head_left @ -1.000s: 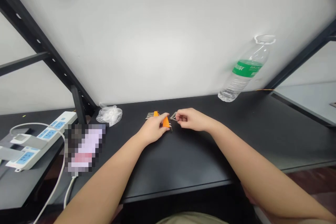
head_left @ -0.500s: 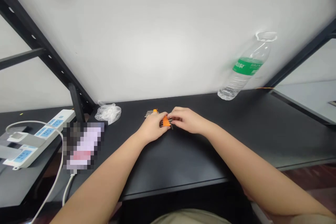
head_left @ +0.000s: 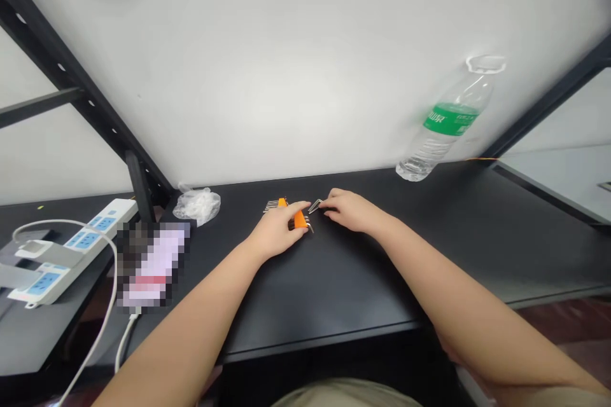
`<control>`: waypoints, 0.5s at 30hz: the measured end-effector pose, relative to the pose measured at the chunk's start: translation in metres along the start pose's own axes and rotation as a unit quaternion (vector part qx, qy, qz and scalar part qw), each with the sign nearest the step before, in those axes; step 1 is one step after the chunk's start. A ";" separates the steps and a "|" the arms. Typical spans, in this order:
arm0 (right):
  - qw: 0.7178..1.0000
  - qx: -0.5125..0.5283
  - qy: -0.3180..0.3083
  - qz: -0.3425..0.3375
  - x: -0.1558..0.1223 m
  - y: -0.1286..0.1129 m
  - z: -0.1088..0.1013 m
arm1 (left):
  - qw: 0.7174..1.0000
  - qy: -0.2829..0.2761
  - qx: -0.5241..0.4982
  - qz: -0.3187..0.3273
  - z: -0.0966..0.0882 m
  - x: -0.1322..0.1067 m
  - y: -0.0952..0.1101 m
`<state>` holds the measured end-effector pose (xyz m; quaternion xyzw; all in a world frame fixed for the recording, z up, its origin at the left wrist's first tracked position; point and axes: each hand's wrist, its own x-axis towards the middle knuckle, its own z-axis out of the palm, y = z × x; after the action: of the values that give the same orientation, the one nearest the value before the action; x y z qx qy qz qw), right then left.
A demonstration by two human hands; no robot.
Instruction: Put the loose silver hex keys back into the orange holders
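An orange holder with several metal hex keys (head_left: 299, 219) lies on the black table (head_left: 334, 280) near the back wall. My left hand (head_left: 277, 233) presses down on the holder, fingers closed over it. Just to its right, my right hand (head_left: 347, 210) pinches one small metal key (head_left: 315, 206) at its end, a little apart from the holder. More key tips stick out on the holder's left side.
A clear water bottle (head_left: 446, 124) with a green label stands at the back right. A crumpled plastic bag (head_left: 197, 204) lies at the back left. Further left are a white power strip (head_left: 71, 248), cables and a black shelf frame (head_left: 136, 184).
My right hand went in to the holder half a second ago, then drew back to the right with a metal key pinched. My left hand stayed on the holder.
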<state>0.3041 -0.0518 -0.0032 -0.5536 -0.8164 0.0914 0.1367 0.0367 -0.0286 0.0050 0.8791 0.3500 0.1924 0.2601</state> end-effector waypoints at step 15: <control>0.996 0.087 -0.008 0.001 0.000 -0.022 -0.006 | 1.000 0.007 0.005 -0.016 -0.002 -0.001 0.002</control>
<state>0.2871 -0.0599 0.0094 -0.5395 -0.8060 0.1663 0.1777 0.0354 -0.0300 0.0075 0.8731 0.3670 0.1927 0.2568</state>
